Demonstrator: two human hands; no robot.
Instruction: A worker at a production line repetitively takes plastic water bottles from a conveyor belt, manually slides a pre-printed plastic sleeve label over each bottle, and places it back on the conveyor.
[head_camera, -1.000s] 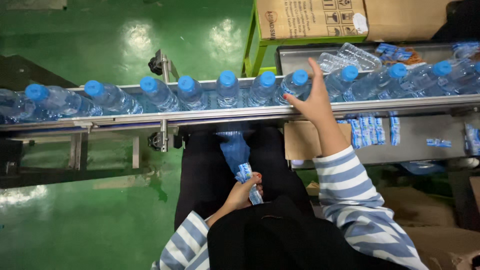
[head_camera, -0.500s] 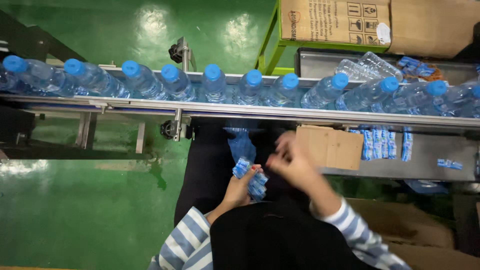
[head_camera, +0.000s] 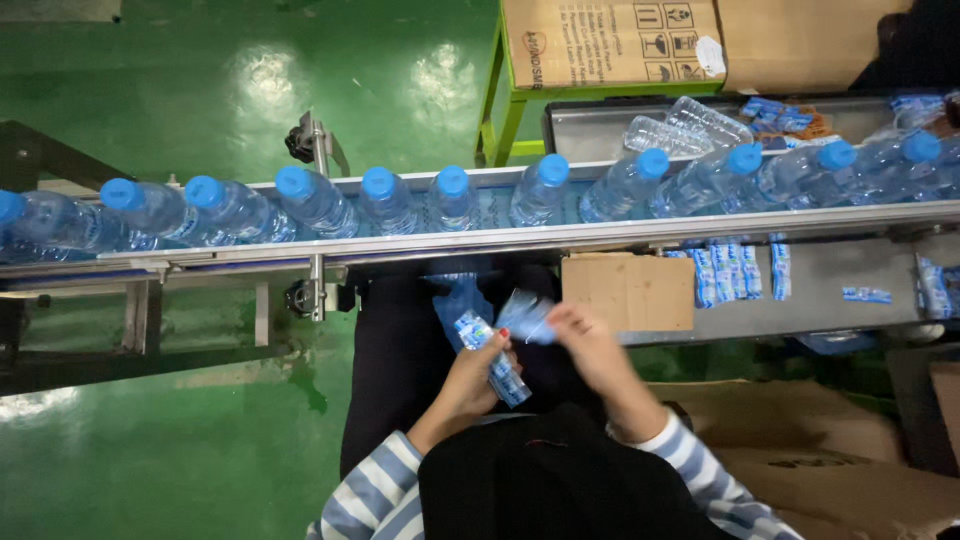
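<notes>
Now, step: I judge I'm peeling one label sleeve off the stack, over my lap.
Left hand (head_camera: 472, 375): fingers closed around the stack of blue-and-white labels (head_camera: 492, 358).
Right hand (head_camera: 590, 345): fingertips pinching a single sleeve (head_camera: 525, 315).
Bottles (head_camera: 455, 198): upright on the conveyor (head_camera: 500, 243), well apart from both hands.
Next: likely needs the sleeve opened and lifted to a bottle.

Your left hand (head_camera: 470, 375) holds a stack of blue-white label sleeves (head_camera: 490, 355); your right hand (head_camera: 590, 345) pinches one. More labels (head_camera: 725, 270) lie right, beside a brown cardboard piece (head_camera: 628, 292). Brown carton (head_camera: 610, 42) with white sticker stands top.
</notes>
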